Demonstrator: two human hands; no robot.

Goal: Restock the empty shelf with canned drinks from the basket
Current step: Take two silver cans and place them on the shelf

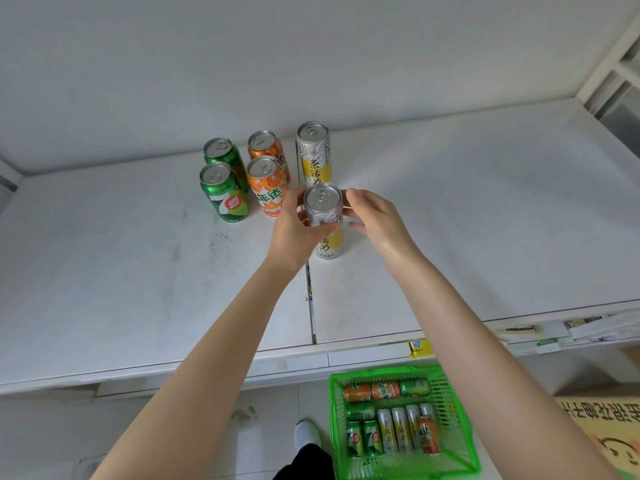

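The silver can [323, 206] that I am setting down is just in front of the back silver can [313, 154], in one line with it. My left hand [294, 230] holds it near the top, fingers [294, 202] curled around the body. My right hand [377, 223] is at the other side, its fingers [358, 227] loose and apart. I cannot tell if they touch the metal, or if the base already sits on the shelf [485, 220].

If I let go too soon, this tall can may tip against the back silver can. The seam [309, 289] between the shelf boards runs close by and could rock the base. My left knuckles are close to the orange cans [266, 185], left of the back silver can, so a careless pull may push them.
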